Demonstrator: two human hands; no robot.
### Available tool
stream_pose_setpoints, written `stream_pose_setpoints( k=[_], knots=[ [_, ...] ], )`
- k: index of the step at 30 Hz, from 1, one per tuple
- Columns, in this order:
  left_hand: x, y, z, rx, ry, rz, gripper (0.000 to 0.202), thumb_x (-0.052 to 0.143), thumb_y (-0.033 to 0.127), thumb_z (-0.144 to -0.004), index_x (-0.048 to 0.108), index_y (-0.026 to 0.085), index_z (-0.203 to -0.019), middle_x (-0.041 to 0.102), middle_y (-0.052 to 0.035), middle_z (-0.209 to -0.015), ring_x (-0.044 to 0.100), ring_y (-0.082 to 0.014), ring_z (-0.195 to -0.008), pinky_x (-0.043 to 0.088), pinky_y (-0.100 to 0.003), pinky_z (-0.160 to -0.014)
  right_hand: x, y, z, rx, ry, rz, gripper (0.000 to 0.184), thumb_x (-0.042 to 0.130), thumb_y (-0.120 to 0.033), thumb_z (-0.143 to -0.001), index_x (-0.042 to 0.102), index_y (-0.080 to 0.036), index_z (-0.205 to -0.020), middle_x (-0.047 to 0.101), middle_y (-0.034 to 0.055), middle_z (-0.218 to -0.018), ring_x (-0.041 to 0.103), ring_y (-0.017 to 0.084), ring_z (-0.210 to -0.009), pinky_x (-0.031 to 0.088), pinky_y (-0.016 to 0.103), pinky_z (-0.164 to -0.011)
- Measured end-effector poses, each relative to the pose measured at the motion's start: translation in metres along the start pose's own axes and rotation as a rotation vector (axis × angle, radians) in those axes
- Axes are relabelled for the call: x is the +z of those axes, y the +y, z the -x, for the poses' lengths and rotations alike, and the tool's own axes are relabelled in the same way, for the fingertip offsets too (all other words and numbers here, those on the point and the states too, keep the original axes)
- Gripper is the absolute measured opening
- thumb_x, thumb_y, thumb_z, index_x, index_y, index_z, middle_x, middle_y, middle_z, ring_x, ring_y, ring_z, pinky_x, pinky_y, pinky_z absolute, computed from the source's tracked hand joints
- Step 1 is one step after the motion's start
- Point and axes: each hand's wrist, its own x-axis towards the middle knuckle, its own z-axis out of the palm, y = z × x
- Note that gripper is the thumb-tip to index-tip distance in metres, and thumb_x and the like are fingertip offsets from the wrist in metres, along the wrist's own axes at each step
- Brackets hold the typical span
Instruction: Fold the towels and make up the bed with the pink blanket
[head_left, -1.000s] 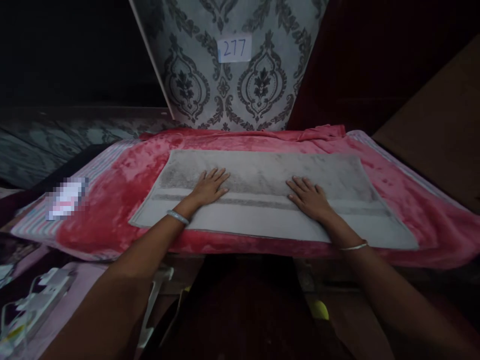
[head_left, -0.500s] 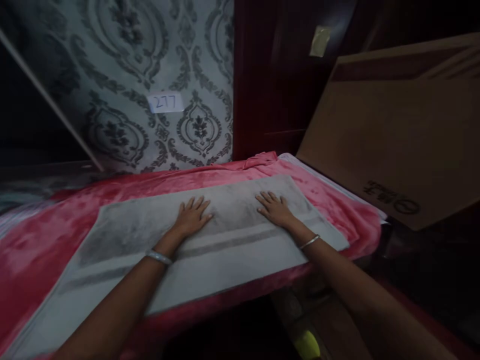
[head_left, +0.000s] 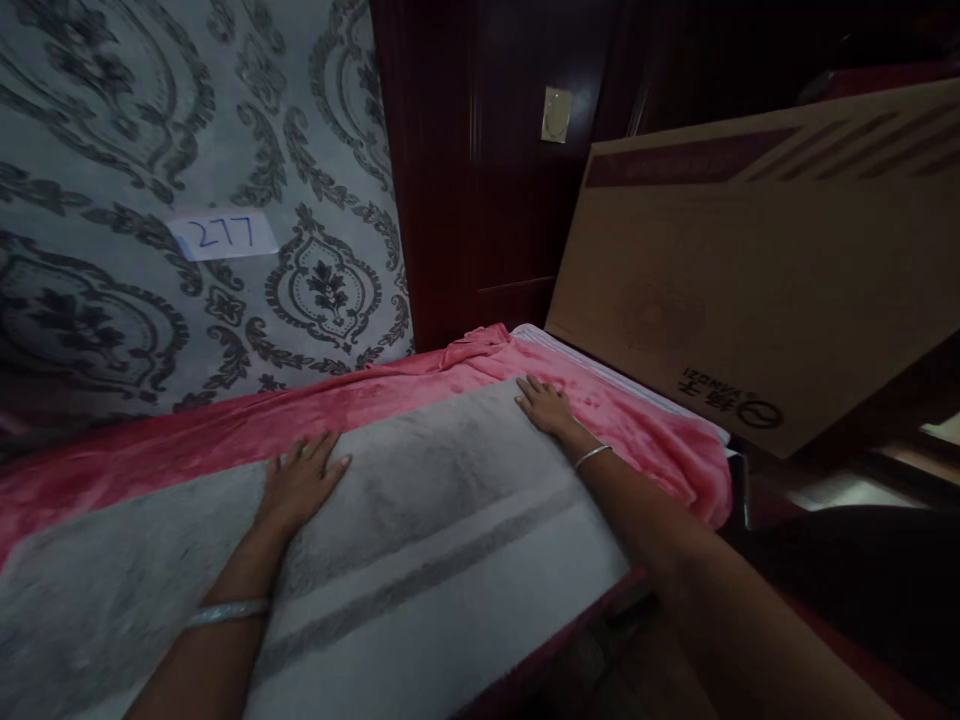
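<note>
A grey towel [head_left: 420,480] with a darker stripe along its near part lies spread out over a pink plush blanket [head_left: 600,390]. My left hand [head_left: 296,485] rests flat on the towel's far edge, left of the middle, fingers spread. At the far right corner of the towel, my right hand [head_left: 544,405] lies with its fingers stretched over the edge. Each wrist wears a bangle. Neither hand has anything gripped in it. The towel's left end runs out of the picture.
A large cardboard box [head_left: 735,270] leans behind the right end of the blanket. Patterned wallpaper [head_left: 322,290] with a paper label [head_left: 225,235] reading 277 stands behind, beside a dark red wooden panel [head_left: 480,180]. A white striped edge [head_left: 622,370] shows under the blanket.
My view has turned to the right and come closer. On the towel, my right hand has moved to the far right corner, and my left hand has reached the far edge.
</note>
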Motion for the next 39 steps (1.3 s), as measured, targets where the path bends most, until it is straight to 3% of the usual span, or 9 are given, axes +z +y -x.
stream_pose_setpoints(
  k=[4,8,11,15,18,21,28,32,39],
  knots=[
    [0.003,-0.010,-0.004,0.002,0.095,-0.032,0.058,0.028,0.037,-0.097,0.055,0.015,-0.143,0.055,-0.0174,-0.148,0.050,-0.0331,-0.138,0.033,-0.059,-0.116,-0.007,0.009,-0.025,0.151,0.061,-0.142,0.062,0.045,-0.040,-0.098,0.039,-0.018,-0.156,0.053,0.0161,-0.149,0.052,0.032,-0.133,0.044,0.045,-0.106],
    [0.007,-0.021,-0.011,0.023,0.147,-0.045,0.056,0.027,0.033,-0.096,0.063,0.015,-0.135,0.064,-0.0181,-0.136,0.059,-0.0325,-0.126,0.038,-0.055,-0.113,-0.013,0.021,-0.051,0.207,0.048,-0.238,0.044,0.047,-0.036,-0.097,0.064,-0.015,-0.132,0.069,0.0128,-0.127,0.067,0.023,-0.110,0.050,0.029,-0.089],
    [0.011,-0.027,-0.013,0.031,0.149,-0.037,0.059,0.025,0.036,-0.096,0.062,0.014,-0.136,0.064,-0.0180,-0.134,0.059,-0.0331,-0.125,0.041,-0.054,-0.111,-0.008,0.026,-0.061,0.244,0.083,-0.281,0.035,0.053,-0.034,-0.095,0.069,-0.016,-0.119,0.073,0.0109,-0.118,0.068,0.021,-0.102,0.050,0.027,-0.083],
    [0.016,-0.032,-0.014,0.038,0.164,-0.009,0.065,0.022,0.041,-0.095,0.060,0.012,-0.138,0.062,-0.0171,-0.138,0.057,-0.0325,-0.127,0.040,-0.051,-0.112,-0.001,0.025,-0.062,0.305,0.147,-0.298,0.030,0.051,-0.031,-0.096,0.071,-0.014,-0.111,0.072,0.0161,-0.114,0.067,0.025,-0.104,0.049,0.031,-0.084],
    [0.013,-0.031,-0.014,0.039,0.158,0.018,0.063,0.023,0.042,-0.093,0.061,0.013,-0.135,0.063,-0.0160,-0.137,0.056,-0.0318,-0.127,0.042,-0.050,-0.111,-0.007,0.026,-0.058,0.296,0.138,-0.332,0.026,0.053,-0.027,-0.095,0.072,-0.012,-0.104,0.073,0.0168,-0.110,0.067,0.025,-0.100,0.048,0.031,-0.082],
    [0.008,-0.026,-0.015,0.045,0.141,0.025,0.063,0.023,0.043,-0.092,0.062,0.012,-0.132,0.064,-0.0168,-0.135,0.056,-0.0324,-0.127,0.043,-0.050,-0.110,-0.020,0.037,-0.044,0.255,0.092,-0.394,0.025,0.054,-0.026,-0.094,0.072,-0.010,-0.100,0.074,0.0110,-0.100,0.066,0.020,-0.087,0.047,0.027,-0.076],
    [0.000,-0.012,-0.017,0.030,0.124,0.017,0.067,0.020,0.047,-0.092,0.057,0.013,-0.136,0.062,-0.0135,-0.138,0.053,-0.0313,-0.129,0.042,-0.049,-0.110,-0.030,0.075,0.019,0.176,0.019,-0.473,0.021,0.059,-0.022,-0.088,0.068,-0.011,-0.104,0.071,0.0048,-0.095,0.059,0.015,-0.081,0.045,0.022,-0.071],
    [-0.005,-0.005,-0.015,-0.008,0.072,0.001,0.073,0.018,0.046,-0.091,0.054,0.006,-0.140,0.058,-0.0183,-0.143,0.050,-0.0329,-0.132,0.039,-0.050,-0.112,-0.032,0.073,0.034,0.158,0.038,-0.432,0.022,0.060,-0.022,-0.088,0.066,-0.012,-0.107,0.070,0.0072,-0.105,0.059,0.016,-0.087,0.047,0.025,-0.078],
    [-0.010,0.000,-0.011,-0.036,0.045,0.007,0.072,0.019,0.045,-0.092,0.052,0.007,-0.143,0.054,-0.0158,-0.147,0.048,-0.0300,-0.135,0.037,-0.047,-0.115,-0.030,0.052,0.025,0.120,0.120,-0.281,0.028,0.057,-0.019,-0.089,0.064,-0.014,-0.115,0.060,0.0146,-0.129,0.054,0.028,-0.117,0.042,0.042,-0.103]
  ],
)
